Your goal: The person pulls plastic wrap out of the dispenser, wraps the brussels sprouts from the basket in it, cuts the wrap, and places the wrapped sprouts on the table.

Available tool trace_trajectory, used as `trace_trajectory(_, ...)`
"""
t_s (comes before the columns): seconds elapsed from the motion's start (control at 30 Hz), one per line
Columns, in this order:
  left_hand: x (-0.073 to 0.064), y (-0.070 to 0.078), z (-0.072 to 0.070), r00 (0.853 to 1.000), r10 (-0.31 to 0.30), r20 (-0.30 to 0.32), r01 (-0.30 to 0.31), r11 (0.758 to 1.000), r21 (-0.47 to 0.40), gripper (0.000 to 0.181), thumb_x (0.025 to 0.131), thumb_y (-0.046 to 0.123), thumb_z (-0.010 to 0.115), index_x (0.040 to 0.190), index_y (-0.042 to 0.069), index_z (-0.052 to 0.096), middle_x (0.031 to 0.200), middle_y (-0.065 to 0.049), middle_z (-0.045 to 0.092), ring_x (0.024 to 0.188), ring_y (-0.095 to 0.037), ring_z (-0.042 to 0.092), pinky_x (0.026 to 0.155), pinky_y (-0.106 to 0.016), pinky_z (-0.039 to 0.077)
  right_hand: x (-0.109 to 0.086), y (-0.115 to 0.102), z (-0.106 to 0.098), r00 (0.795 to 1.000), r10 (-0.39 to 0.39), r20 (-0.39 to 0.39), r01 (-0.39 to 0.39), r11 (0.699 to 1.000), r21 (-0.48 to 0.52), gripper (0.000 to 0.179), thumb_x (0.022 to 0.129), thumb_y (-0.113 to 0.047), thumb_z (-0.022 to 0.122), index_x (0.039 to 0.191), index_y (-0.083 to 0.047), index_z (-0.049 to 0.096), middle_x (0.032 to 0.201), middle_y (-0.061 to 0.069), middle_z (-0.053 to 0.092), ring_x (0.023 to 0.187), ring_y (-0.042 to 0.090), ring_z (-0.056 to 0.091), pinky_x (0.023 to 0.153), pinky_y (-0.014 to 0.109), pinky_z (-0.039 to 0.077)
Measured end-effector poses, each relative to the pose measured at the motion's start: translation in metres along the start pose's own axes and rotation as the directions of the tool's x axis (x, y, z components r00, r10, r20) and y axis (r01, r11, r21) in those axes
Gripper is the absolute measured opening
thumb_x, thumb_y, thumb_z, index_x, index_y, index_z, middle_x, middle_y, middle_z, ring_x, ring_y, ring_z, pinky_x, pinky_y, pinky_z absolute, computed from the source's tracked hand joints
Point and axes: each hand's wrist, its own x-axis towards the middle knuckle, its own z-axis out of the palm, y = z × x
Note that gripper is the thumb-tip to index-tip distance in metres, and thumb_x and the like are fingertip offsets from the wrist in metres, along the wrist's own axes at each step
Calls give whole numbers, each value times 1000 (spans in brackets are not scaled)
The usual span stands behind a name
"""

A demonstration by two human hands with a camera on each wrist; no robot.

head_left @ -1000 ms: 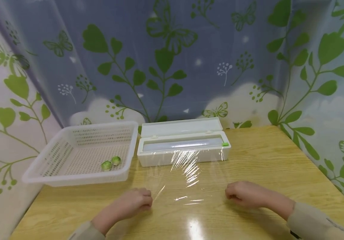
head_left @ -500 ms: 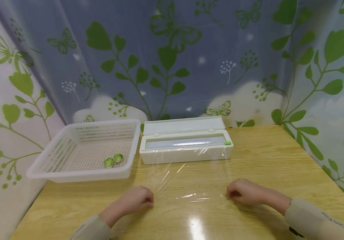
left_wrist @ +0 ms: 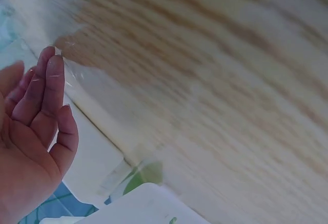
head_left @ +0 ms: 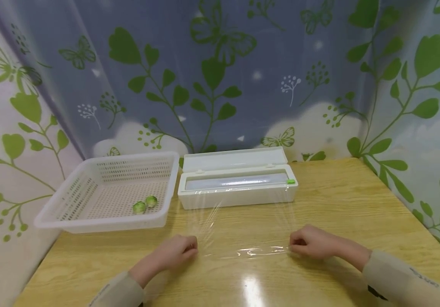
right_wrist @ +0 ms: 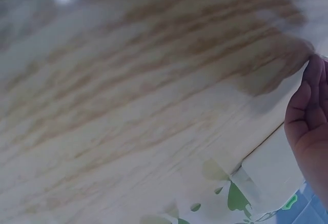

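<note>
A sheet of clear cling film [head_left: 243, 230] runs from the white cling film box [head_left: 239, 199] toward the person, its front edge stretched between both hands. At the film's left front corner the left hand [head_left: 175, 251] pinches it between thumb and fingers; the left wrist view shows the fingertips [left_wrist: 54, 60] at the film. Opposite, the right hand [head_left: 313, 242] pinches the right front corner, low over the table. Inside the box lies the film roll [head_left: 239, 181]. The box lid [head_left: 235, 160] stands raised behind, and a green slider [head_left: 290, 181] sits at the right end of the front rim.
Left of the box stands a white perforated plastic basket [head_left: 106, 224], holding two Brussels sprouts [head_left: 139, 207] near its right front corner. The wooden table [head_left: 342, 196] reaches back to a patterned curtain [head_left: 258, 98] with leaves and butterflies.
The film between the hands has drawn straighter along its front edge, and its bright glints have shifted. Both hands keep their pinch and have barely moved. The head view has shifted slightly.
</note>
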Motion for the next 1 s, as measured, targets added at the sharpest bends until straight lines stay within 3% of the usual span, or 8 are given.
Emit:
trace_trajectory(0.2, 3, -1, 1, 999, -30, -23, 30, 999, -12, 10, 83, 12, 60, 76, 14, 54, 66, 9, 53, 56, -3, 44, 50, -22, 38, 3, 0, 1, 999, 34, -37, -34, 999, -1, 23, 87, -11, 55, 65, -14, 53, 55, -17, 41, 47, -5, 36, 43, 16, 35)
trace_trajectory(0.47, 4, 2, 1, 998, -58, -33, 60, 998, 37, 15, 75, 13, 67, 71, 16, 53, 60, 12, 50, 53, -2, 43, 47, -22, 37, 7, -1, 6, 997, 70, -35, -74, 988, -133, 16, 75, -12, 68, 68, -18, 55, 61, -17, 46, 55, -3, 42, 50, 18, 39)
trace_trajectory(0.63, 3, 5, 0, 997, -75, -4, 75, 995, 72, 20, 70, 20, 73, 72, 16, 54, 62, 12, 50, 55, -2, 45, 49, -22, 37, 8, -6, 6, 996, 83, -34, -88, 977, -195, 18, 73, -15, 71, 68, -19, 54, 61, -17, 47, 55, -2, 43, 50, 18, 39)
trace_trajectory(0.8, 3, 5, 0, 998, -53, 25, 50, 994, 96, 23, 69, 22, 74, 71, 16, 52, 63, 11, 47, 56, -3, 43, 49, -22, 36, 6, -10, 7, 994, 91, -60, -103, 961, -257, 22, 73, -15, 71, 66, -20, 51, 59, -17, 44, 53, -1, 40, 48, 19, 36)
trace_trajectory(1.0, 5, 4, 0, 997, 28, 67, -35, 994, 104, 22, 70, 16, 73, 76, 16, 52, 70, 10, 44, 61, -3, 42, 54, -20, 38, 4, -13, 10, 991, 59, -119, -95, 943, -320, 27, 69, -12, 72, 64, -21, 48, 60, -16, 39, 53, -1, 37, 46, 18, 34)
